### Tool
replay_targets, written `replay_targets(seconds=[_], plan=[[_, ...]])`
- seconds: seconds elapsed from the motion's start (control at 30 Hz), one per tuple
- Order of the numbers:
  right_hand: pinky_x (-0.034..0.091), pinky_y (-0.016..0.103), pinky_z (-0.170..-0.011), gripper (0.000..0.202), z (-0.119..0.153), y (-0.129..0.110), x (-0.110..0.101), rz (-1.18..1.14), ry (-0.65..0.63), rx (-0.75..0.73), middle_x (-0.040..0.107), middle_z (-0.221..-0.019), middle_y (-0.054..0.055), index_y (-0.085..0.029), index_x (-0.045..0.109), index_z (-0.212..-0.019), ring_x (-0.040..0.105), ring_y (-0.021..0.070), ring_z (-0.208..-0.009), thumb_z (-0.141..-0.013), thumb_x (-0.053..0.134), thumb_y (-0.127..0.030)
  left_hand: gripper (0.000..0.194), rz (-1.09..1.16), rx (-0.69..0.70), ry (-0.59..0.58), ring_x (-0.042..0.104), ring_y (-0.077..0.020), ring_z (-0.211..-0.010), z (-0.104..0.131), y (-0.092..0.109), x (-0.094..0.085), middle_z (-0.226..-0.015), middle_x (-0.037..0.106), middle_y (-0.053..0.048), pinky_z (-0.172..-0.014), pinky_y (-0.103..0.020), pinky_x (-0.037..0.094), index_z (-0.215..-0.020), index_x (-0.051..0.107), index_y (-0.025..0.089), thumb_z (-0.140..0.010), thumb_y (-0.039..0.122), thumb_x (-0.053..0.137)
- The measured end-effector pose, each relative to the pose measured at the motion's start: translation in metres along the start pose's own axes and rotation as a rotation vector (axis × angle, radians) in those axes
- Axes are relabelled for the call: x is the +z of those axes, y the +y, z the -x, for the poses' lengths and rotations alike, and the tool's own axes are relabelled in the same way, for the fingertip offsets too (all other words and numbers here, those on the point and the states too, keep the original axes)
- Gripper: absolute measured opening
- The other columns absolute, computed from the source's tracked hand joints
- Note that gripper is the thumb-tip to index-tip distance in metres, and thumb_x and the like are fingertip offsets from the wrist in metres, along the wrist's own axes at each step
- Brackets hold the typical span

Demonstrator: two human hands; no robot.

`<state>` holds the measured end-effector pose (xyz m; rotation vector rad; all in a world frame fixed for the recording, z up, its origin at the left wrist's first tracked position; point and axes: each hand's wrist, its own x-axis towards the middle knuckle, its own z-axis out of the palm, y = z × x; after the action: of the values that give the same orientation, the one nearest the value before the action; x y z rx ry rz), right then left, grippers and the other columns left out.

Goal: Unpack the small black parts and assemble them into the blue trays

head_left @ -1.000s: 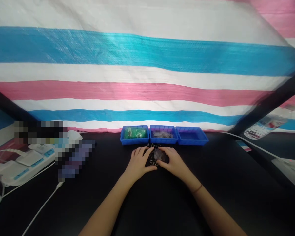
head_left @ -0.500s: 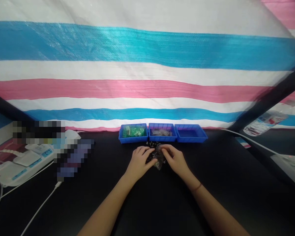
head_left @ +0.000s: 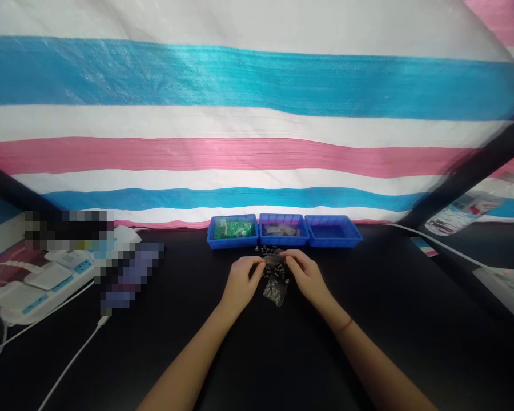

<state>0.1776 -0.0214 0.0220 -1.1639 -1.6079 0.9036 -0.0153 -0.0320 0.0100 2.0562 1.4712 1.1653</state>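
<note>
Fingertips [head_left: 259, 266] of the left hand [head_left: 241, 283] and of the right hand [head_left: 307, 276] pinch the top edge of a small clear plastic bag [head_left: 275, 287], one hand at each upper corner. Both hands are closed on it, other fingers curled in.

Behind everything hangs a large woven tarpaulin with blue, white and pink stripes [head_left: 248, 131]. Below it lies a black tabletop [head_left: 411, 319]. At the tabletop's back edge stand three shallow blue plastic trays [head_left: 336, 242] in a row, touching; the left one holds green pieces, the middle one clear packets.

The bag hangs just in front of the middle tray, between the hands and slightly above the tabletop. Its long axis runs from the pinched mouth down toward the person, the closed bottom nearest the camera and the mouth pointing up and away.

Small dark loose parts [head_left: 269, 250] lie scattered just behind the bag, near the trays.

Likely risks: a loosened pinch on one corner could tip the bag and spill its contents, and a sweeping wrist could scatter the loose parts.
</note>
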Motion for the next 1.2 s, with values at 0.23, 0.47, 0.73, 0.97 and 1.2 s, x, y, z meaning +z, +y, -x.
replay_targets(seconds=[0.23, 0.47, 0.73, 0.97, 1.2], plan=[[0.05, 0.042, -0.086, 0.031, -0.002, 0.015, -0.005, 0.337, 0.145, -0.082, 0.067, -0.106, 0.01, -0.019, 0.062, -0.116, 0.062, 0.0262, -0.097, -0.087, 0.058, -0.029, 0.042, -0.118, 0.002, -0.011, 0.058, -0.0249, -0.102, 0.001, -0.011, 0.006, -0.105, 0.066, -0.007, -0.093, -0.043, 0.045, -0.129, 0.051, 0.021, -0.088, 0.024, 0.057], [0.05, 0.034, -0.077, 0.015, 0.01, -0.019, -0.006, 0.548, -0.139, -0.292, 0.064, -0.088, 0.006, -0.02, 0.068, -0.096, 0.06, 0.0218, -0.086, -0.086, 0.062, -0.03, 0.029, -0.121, 0.0, 0.016, 0.054, -0.0245, -0.107, 0.003, -0.014, 0.006, -0.113, 0.059, -0.009, -0.096, -0.043, 0.044, -0.117, 0.06, 0.021, -0.089, 0.02, 0.052], [0.051, 0.034, -0.074, 0.026, 0.021, -0.028, 0.005, 0.771, -0.395, -0.339, 0.069, -0.091, 0.007, -0.021, 0.068, -0.104, 0.063, 0.0237, -0.085, -0.079, 0.067, -0.02, 0.025, -0.099, -0.022, 0.005, 0.055, -0.024, -0.104, 0.002, -0.016, 0.007, -0.109, 0.061, -0.008, -0.094, -0.043, 0.045, -0.11, 0.063, 0.02, -0.087, 0.017, 0.054], [0.052, 0.03, -0.078, 0.02, 0.011, -0.019, -0.003, 0.307, -0.089, -0.122, 0.072, -0.096, 0.005, -0.022, 0.069, -0.1, 0.066, 0.0187, -0.086, -0.092, 0.05, -0.019, 0.026, -0.038, 0.068, -0.036, 0.052, -0.0248, -0.111, 0.0, -0.006, -0.002, -0.112, 0.061, -0.008, -0.099, -0.044, 0.042, -0.113, 0.063, 0.022, -0.09, 0.03, 0.055], [0.056, 0.034, -0.076, 0.021, 0.009, -0.012, 0.0, 0.011, -0.085, 0.048, 0.072, -0.096, 0.006, -0.021, 0.07, -0.103, 0.068, 0.02, -0.082, -0.09, 0.057, -0.03, 0.009, 0.053, 0.13, -0.069, 0.057, -0.0226, -0.099, -0.001, 0.005, -0.004, -0.093, 0.068, -0.005, -0.092, -0.04, 0.044, -0.092, 0.066, 0.02, -0.087, 0.025, 0.061]])
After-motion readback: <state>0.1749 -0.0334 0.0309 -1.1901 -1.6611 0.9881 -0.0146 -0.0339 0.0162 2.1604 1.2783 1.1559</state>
